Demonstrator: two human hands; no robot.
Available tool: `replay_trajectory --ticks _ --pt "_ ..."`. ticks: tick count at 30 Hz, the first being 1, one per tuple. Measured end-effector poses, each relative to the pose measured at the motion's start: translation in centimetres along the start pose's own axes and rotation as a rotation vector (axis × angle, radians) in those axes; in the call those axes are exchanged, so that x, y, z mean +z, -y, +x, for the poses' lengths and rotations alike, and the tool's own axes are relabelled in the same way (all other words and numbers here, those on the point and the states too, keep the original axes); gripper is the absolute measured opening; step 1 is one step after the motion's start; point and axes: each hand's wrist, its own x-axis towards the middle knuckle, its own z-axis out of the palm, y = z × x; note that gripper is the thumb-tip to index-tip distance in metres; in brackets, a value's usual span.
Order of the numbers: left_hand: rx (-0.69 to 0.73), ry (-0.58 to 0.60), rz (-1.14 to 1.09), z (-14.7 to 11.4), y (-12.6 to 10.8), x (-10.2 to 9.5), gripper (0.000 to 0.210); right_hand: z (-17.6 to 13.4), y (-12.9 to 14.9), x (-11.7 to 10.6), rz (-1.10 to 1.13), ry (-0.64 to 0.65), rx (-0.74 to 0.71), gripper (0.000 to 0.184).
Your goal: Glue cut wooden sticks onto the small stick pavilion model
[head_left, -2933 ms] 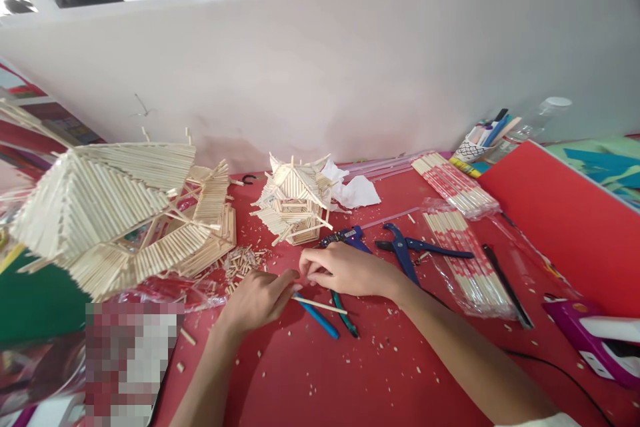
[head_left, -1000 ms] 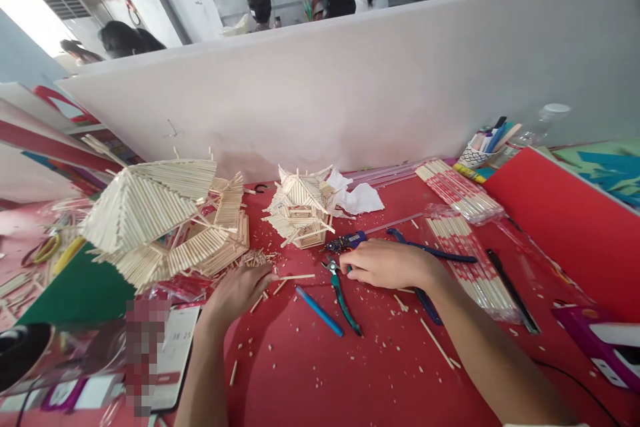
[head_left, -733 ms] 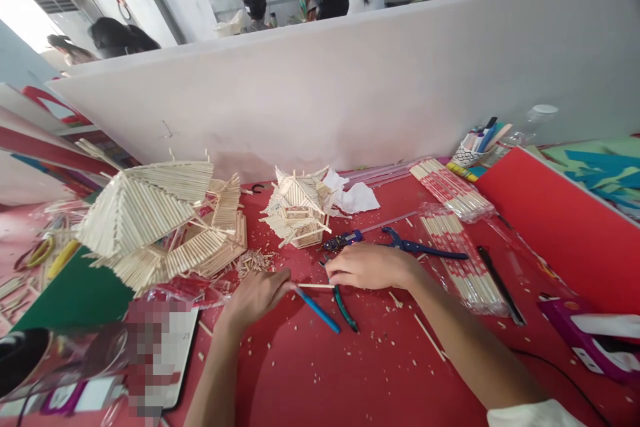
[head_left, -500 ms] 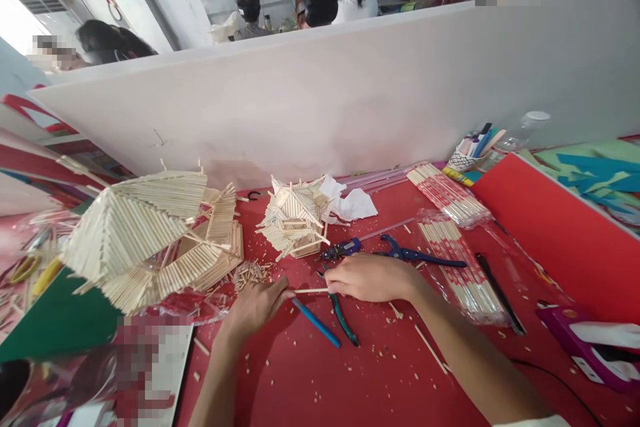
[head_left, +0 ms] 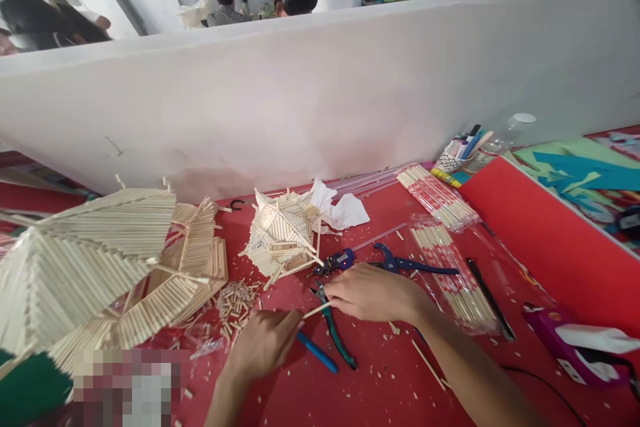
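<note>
A short, thin wooden stick (head_left: pixel 316 309) runs between my hands over the red table. My left hand (head_left: pixel 265 341) pinches its left end, and the fingers of my right hand (head_left: pixel 367 291) close on its other end. Below the stick lie cutting pliers with a dark teal handle (head_left: pixel 339 340), their jaws near my right fingertips. A blue rod (head_left: pixel 319 352) rests beside them; whether it belongs to the pliers I cannot tell. Behind my right hand are a blue-handled tool (head_left: pixel 336 261) and larger blue pliers (head_left: pixel 400 261).
A small stick-built model (head_left: pixel 283 233) stands behind my hands, with a larger stick-built roof (head_left: pixel 95 260) at left. Cut stick pieces (head_left: pixel 237 303) are heaped between. Packs of chopsticks (head_left: pixel 453 273), a red board (head_left: pixel 545 233) and a purple-and-white device (head_left: pixel 565 347) lie right. A white partition (head_left: pixel 300 100) stands behind.
The view has shifted, so the models appear farther left. The stick between my hands has tilted, its left end now lower. Both hands still hold it.
</note>
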Motion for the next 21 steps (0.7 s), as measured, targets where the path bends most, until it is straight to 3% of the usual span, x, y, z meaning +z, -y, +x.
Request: replay_trajectory --ticks 12,17,21 --pt "-0.176 0.046 0.052 -1.4 2.0 -0.5 0.031 -0.8 1.9 0.3 -0.150 0.023 0.259 0.027" --pt "-0.225 0.143 0.103 -1.4 1.7 -1.5 0.032 -0.9 3.9 0.2 -0.182 0.046 0.440 0.030" --pt "-0.254 0.132 0.118 -1.6 1.1 -2.5 0.032 -1.0 5.5 0.8 -0.188 0.026 0.461 0.040"
